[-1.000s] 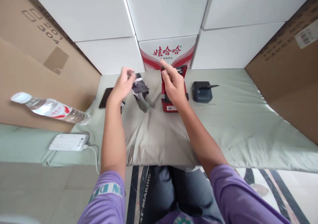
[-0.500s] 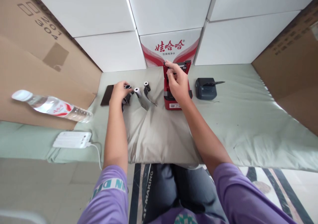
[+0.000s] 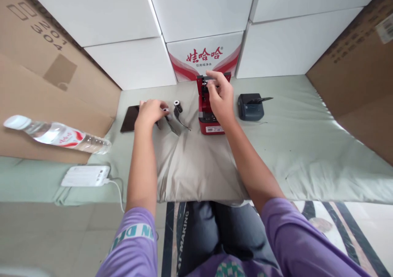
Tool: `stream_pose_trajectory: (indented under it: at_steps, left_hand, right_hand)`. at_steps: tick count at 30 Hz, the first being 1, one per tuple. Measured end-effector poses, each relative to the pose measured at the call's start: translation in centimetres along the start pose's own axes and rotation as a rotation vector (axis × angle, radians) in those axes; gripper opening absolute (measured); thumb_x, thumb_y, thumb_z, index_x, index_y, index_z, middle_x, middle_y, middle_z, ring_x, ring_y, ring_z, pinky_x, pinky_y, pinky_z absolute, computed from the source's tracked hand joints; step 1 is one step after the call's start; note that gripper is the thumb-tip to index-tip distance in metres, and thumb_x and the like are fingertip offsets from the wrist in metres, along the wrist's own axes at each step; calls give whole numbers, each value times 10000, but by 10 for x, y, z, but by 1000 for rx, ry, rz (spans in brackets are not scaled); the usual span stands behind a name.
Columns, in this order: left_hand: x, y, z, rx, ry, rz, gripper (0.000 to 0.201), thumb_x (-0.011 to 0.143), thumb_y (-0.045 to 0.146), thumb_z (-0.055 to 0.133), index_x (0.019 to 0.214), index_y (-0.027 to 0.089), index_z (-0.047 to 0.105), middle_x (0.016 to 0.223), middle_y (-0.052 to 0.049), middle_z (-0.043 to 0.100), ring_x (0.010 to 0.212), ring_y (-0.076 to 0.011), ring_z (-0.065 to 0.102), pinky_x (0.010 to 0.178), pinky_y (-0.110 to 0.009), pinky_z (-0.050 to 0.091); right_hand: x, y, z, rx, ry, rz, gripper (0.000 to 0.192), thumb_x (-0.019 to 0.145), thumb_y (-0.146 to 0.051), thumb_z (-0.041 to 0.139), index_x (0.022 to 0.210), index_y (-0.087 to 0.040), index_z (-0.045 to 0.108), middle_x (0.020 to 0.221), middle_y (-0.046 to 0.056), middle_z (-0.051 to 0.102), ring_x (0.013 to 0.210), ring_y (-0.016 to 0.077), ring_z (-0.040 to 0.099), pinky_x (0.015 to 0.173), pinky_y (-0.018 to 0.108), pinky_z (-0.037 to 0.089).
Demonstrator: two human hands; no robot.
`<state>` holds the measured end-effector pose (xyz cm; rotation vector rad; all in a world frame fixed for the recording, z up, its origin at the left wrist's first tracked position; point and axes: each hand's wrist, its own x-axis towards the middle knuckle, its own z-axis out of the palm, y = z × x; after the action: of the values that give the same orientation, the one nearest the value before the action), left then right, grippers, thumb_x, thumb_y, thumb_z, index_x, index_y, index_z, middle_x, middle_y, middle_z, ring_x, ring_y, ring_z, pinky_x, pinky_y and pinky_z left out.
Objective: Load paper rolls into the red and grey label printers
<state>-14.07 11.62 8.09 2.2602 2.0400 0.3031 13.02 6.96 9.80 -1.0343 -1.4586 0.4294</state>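
Note:
My right hand (image 3: pixel 219 97) rests on the open top of a small red machine (image 3: pixel 207 119) that stands on a grey-green cloth, its fingertips pinching at the raised lid. My left hand (image 3: pixel 150 110) lies palm down on the cloth over small dark ribbon pieces, fingers curled. Just right of that hand stand two small rolls (image 3: pixel 177 105) with a dark ribbon strip trailing from them. A black phone (image 3: pixel 129 119) lies flat to the left of my left hand.
A dark grey label printer (image 3: pixel 250 107) sits right of the red machine. A water bottle (image 3: pixel 58 133) lies on a cardboard box at left, a white power bank (image 3: pixel 84 175) with a cable below it. White boxes (image 3: pixel 202 15) and brown cartons wall the back and sides.
My left hand has lowered the crumpled dark ribbon from the air onto the cloth and now covers it. My right hand moved from pointing up to gripping the red machine's top.

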Motion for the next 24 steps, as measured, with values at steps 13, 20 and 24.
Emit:
stream_pose_trajectory:
  at_steps: [13,20,24]
  left_hand:
    - [-16,33,-46,-1172,352,410,503,654,451,970,1022,172,770,1035,-72,763,913,-172,706,812,-287,611]
    - [-7,97,4,-1240,334,456,459,773,547,863,1084,241,722,1136,-52,738,1055,-215,737,852,-297,626]
    - [-3,113,33,-1149,271,453,501,813,599,803,1140,234,703,1183,-80,743,1150,-258,720,936,-354,616]
  right_hand:
    - [10,-11,-14,311,-420,25,423,973,-607,583,1151,-234,673,1095,45,760,908,181,693,874,346,587]
    - [18,-9,-40,167,-467,11,445,877,-540,738,1189,-235,649,1082,55,723,1002,239,657,833,357,550]
    - [23,-2,-54,-44,-489,-38,324,857,-382,728,1138,-223,697,1108,61,729,1027,250,639,893,376,519]
